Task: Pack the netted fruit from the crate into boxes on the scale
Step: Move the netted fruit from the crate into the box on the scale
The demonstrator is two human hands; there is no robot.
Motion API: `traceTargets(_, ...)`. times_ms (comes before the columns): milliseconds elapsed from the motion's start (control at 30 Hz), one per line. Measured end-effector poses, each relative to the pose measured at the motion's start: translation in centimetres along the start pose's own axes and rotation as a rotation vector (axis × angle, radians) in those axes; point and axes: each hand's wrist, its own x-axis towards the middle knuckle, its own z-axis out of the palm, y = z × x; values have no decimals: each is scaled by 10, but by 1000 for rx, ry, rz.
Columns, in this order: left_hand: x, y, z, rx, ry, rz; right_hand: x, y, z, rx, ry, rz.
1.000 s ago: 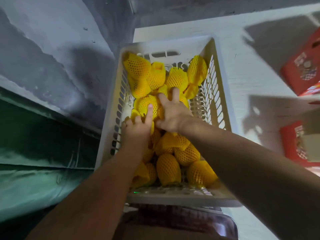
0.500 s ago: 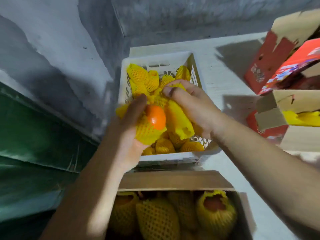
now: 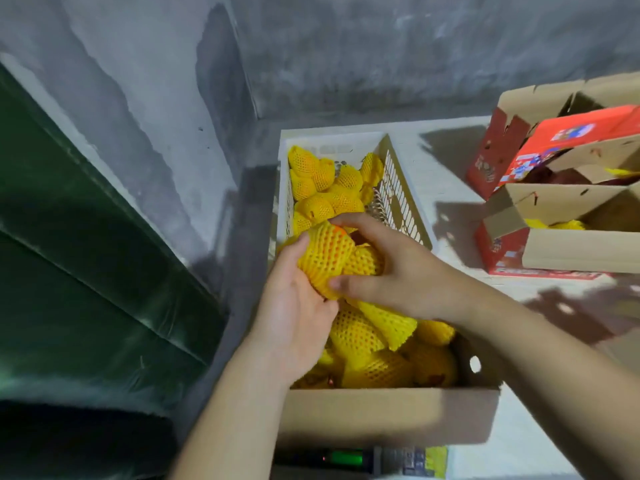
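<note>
Nearby, red cartons (perhaps filled), green tarp

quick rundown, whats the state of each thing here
white slotted plastic crate: partly full of netted fruit
fruit in yellow foam net: held by both hands above the box
left hand: grips it from below
right hand: grips it from the side
brown cardboard box: open, nearly full
red printed cartons: open, flaps up
</note>
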Motion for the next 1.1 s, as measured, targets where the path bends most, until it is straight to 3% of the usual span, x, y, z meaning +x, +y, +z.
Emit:
traceTargets(167, -21, 4, -39, 1, -79, 27, -19, -10, -4, 495, -44, 67)
traceTargets(333, -37, -14, -33, 101, -35, 152, -27, -24, -2, 988, -253, 246)
traceTargets(467, -51, -29, -29, 42, 8, 233, -53, -23, 21, 1152, -366, 359)
traceTargets(600, -62, -41, -31, -40, 59, 226, -78, -20, 44, 1209, -254, 442)
traceTargets(767, -68, -66, -24, -58, 351, 244, -99, -31, 70, 1389, -134, 418)
traceTargets(900, -76, -69, -26, 59, 503, 453, -110, -40, 83, 1406, -121, 516)
traceTargets(1100, -93, -55, -32, 230, 400, 582, -126, -40, 106, 1515, -207, 422)
